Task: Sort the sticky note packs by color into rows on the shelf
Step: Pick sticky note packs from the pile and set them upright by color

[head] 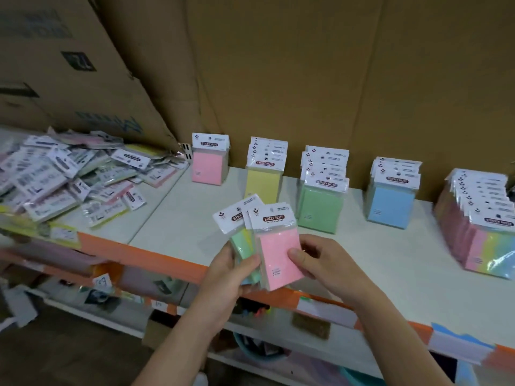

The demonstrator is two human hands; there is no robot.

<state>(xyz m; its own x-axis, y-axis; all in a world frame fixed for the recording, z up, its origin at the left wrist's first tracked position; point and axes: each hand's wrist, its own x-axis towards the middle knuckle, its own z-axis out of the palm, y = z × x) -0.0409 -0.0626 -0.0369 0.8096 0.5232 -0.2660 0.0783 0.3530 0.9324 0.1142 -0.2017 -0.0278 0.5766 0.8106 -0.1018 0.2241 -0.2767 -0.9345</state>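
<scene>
Begun: four colour rows (317, 196), frame centre.
Remaining: unsorted heap (69, 179), frame left.
Left hand (228, 277): grips mixed packs (242, 240).
Right hand (326, 263): pinches pink pack (278, 254).

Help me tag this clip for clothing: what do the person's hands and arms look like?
Left hand and right hand are bare: no gloves, watch or bracelet. Left forearm and right forearm are bare too; no sleeve shows in frame.

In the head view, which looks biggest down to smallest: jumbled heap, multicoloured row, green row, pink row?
1. Jumbled heap of sticky note packs
2. Multicoloured row of packs, partly cropped
3. Green row of packs
4. Pink row of packs, farther back
</scene>
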